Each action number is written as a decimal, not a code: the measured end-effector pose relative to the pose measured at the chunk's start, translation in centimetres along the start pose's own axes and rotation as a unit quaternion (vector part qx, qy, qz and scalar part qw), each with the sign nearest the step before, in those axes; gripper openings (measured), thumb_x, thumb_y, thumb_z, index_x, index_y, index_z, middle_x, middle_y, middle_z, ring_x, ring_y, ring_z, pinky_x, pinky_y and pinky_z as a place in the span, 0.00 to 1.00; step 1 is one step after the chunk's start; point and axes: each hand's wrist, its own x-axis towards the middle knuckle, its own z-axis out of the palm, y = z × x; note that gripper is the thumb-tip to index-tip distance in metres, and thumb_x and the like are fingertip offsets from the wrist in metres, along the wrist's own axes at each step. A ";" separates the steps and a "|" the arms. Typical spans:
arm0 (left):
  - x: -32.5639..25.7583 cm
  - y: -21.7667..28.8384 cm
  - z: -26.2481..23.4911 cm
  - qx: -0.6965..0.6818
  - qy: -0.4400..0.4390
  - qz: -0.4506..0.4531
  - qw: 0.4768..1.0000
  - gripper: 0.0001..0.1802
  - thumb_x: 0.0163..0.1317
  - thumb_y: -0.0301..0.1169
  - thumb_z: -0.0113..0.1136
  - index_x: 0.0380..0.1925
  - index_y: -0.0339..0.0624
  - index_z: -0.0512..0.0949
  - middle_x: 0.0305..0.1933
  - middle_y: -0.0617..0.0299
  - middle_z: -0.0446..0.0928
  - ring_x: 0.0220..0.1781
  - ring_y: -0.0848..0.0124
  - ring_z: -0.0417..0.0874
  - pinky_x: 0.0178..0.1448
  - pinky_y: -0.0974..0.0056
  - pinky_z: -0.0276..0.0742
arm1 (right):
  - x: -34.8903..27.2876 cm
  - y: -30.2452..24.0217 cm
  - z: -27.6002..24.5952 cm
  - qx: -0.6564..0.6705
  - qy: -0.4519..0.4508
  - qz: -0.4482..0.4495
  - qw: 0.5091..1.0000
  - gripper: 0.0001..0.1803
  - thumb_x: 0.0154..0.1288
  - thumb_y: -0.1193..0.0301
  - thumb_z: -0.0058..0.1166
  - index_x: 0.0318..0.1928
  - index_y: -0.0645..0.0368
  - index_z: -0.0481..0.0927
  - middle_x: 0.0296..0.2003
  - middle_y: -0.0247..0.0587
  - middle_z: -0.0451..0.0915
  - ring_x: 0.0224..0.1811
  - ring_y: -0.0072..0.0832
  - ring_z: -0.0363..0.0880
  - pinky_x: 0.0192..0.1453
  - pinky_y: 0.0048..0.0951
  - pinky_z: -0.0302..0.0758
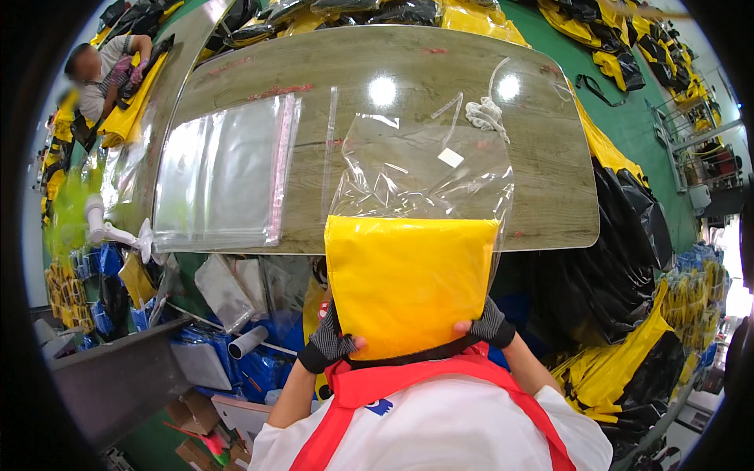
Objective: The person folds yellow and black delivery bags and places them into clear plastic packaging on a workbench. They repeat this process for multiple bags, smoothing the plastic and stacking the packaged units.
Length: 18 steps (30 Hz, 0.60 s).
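Presently, the left hand [331, 342] and the right hand [488, 323], both in knitted fingerless gloves, grip the lower corners of a flat, smooth yellow folded garment [408, 286] sitting half inside a crinkled clear plastic bag [420, 169] at the wooden table [550, 180] edge.

left grip [334, 341] and right grip [488, 323] clenched, forearms raised

Head camera looks down, close over table [550, 196].
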 end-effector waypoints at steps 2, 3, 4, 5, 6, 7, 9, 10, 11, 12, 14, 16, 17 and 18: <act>-0.3 -0.1 1.1 0.030 0.005 -0.058 0.998 0.32 0.52 0.43 0.64 0.53 0.36 0.67 0.49 0.50 0.75 0.52 0.59 0.75 0.56 0.62 0.68 | -0.4 -2.8 1.0 -0.176 0.068 0.007 0.982 0.39 0.46 0.57 0.67 0.56 0.61 0.65 0.53 0.46 0.72 0.56 0.37 0.70 0.57 0.33 0.68; 0.0 -1.1 1.3 0.127 0.015 -0.084 0.988 0.29 0.53 0.44 0.63 0.50 0.36 0.70 0.44 0.51 0.78 0.47 0.59 0.78 0.51 0.61 0.71 | -0.5 -3.9 1.5 -0.262 0.100 0.007 0.960 0.39 0.46 0.56 0.67 0.55 0.61 0.66 0.50 0.46 0.74 0.54 0.38 0.73 0.56 0.33 0.69; 0.2 -2.3 2.9 0.044 0.081 -0.117 0.989 0.24 0.57 0.47 0.58 0.42 0.35 0.75 0.33 0.52 0.81 0.35 0.59 0.82 0.41 0.60 0.74 | -0.9 -3.3 1.3 -0.221 0.197 0.050 0.954 0.38 0.45 0.55 0.67 0.53 0.60 0.67 0.37 0.42 0.80 0.41 0.38 0.79 0.48 0.32 0.74; -0.5 -4.1 3.2 0.200 0.022 -0.223 0.954 0.23 0.61 0.47 0.53 0.40 0.35 0.75 0.31 0.50 0.80 0.30 0.57 0.81 0.37 0.60 0.73 | -0.2 -2.3 1.0 -0.247 0.253 -0.008 0.935 0.33 0.49 0.56 0.65 0.51 0.60 0.70 0.30 0.37 0.81 0.32 0.35 0.80 0.41 0.30 0.76; 0.3 -2.6 2.9 0.229 -0.039 -0.253 0.939 0.24 0.63 0.47 0.50 0.44 0.35 0.74 0.36 0.50 0.79 0.36 0.57 0.80 0.42 0.63 0.72 | -0.3 -1.4 0.2 -0.181 0.208 0.107 0.955 0.30 0.51 0.57 0.64 0.50 0.60 0.71 0.32 0.39 0.81 0.33 0.32 0.80 0.42 0.29 0.76; 1.4 -0.8 2.4 0.259 -0.097 -0.276 0.920 0.25 0.64 0.48 0.48 0.47 0.35 0.73 0.40 0.50 0.78 0.42 0.57 0.79 0.46 0.66 0.71 | -0.4 -0.7 -0.9 -0.113 0.159 0.214 0.957 0.27 0.54 0.58 0.62 0.50 0.61 0.73 0.34 0.41 0.82 0.34 0.30 0.81 0.42 0.27 0.75; 3.0 1.0 -0.4 0.162 -0.124 -0.206 0.957 0.24 0.63 0.45 0.51 0.48 0.35 0.71 0.41 0.51 0.78 0.43 0.60 0.78 0.48 0.67 0.70 | -1.0 1.5 -2.4 -0.041 0.172 0.166 0.970 0.24 0.56 0.60 0.60 0.49 0.61 0.74 0.34 0.42 0.82 0.35 0.28 0.80 0.42 0.25 0.75; 3.7 1.4 -1.5 0.078 -0.097 -0.160 0.979 0.24 0.62 0.44 0.52 0.49 0.35 0.70 0.42 0.52 0.78 0.44 0.62 0.78 0.49 0.67 0.69 | -1.3 2.0 -3.0 -0.009 0.172 0.144 0.975 0.23 0.57 0.61 0.59 0.49 0.62 0.75 0.35 0.42 0.82 0.36 0.27 0.80 0.42 0.24 0.75; 5.1 1.3 -2.0 -0.001 -0.049 -0.121 0.991 0.24 0.61 0.42 0.54 0.50 0.35 0.70 0.42 0.53 0.78 0.44 0.63 0.77 0.50 0.68 0.69 | -1.4 1.8 -3.3 -0.050 0.140 0.135 0.980 0.23 0.58 0.61 0.59 0.49 0.62 0.75 0.36 0.42 0.82 0.37 0.26 0.80 0.44 0.24 0.74; 6.5 1.4 -2.1 -0.064 0.006 -0.093 0.994 0.24 0.61 0.41 0.55 0.51 0.35 0.69 0.43 0.53 0.77 0.45 0.65 0.77 0.51 0.68 0.68 | -1.3 1.1 -3.3 -0.086 0.104 0.130 0.982 0.23 0.58 0.62 0.59 0.50 0.62 0.75 0.37 0.42 0.81 0.39 0.26 0.79 0.45 0.24 0.74; 9.6 0.3 -1.8 -0.144 0.088 -0.074 0.983 0.26 0.60 0.38 0.58 0.53 0.35 0.67 0.44 0.55 0.77 0.46 0.68 0.76 0.53 0.69 0.67 | -0.7 -0.9 -2.5 -0.093 0.056 0.136 0.985 0.25 0.56 0.59 0.61 0.47 0.64 0.75 0.40 0.37 0.80 0.43 0.21 0.75 0.50 0.23 0.71; 10.4 0.2 -1.3 -0.128 0.062 -0.151 0.978 0.28 0.58 0.38 0.60 0.54 0.35 0.66 0.44 0.56 0.77 0.46 0.70 0.75 0.55 0.70 0.66 | -0.8 -0.5 -2.7 -0.094 0.040 0.074 0.992 0.33 0.54 0.58 0.62 0.55 0.63 0.66 0.46 0.41 0.76 0.50 0.26 0.72 0.54 0.27 0.68; 10.1 0.6 -1.3 -0.106 0.037 -0.201 0.973 0.28 0.57 0.38 0.61 0.54 0.35 0.66 0.44 0.57 0.77 0.46 0.71 0.75 0.55 0.70 0.66 | -0.9 0.0 -2.9 -0.096 0.029 0.043 0.994 0.38 0.54 0.58 0.63 0.59 0.63 0.62 0.50 0.44 0.74 0.54 0.28 0.70 0.57 0.29 0.67; 9.0 0.9 0.1 -0.109 0.059 -0.147 0.981 0.31 0.55 0.39 0.63 0.55 0.35 0.65 0.48 0.55 0.75 0.49 0.71 0.74 0.56 0.68 0.66 | -1.1 1.4 -3.2 -0.071 0.114 -0.038 0.990 0.42 0.52 0.57 0.64 0.61 0.61 0.58 0.49 0.41 0.74 0.52 0.29 0.71 0.56 0.30 0.67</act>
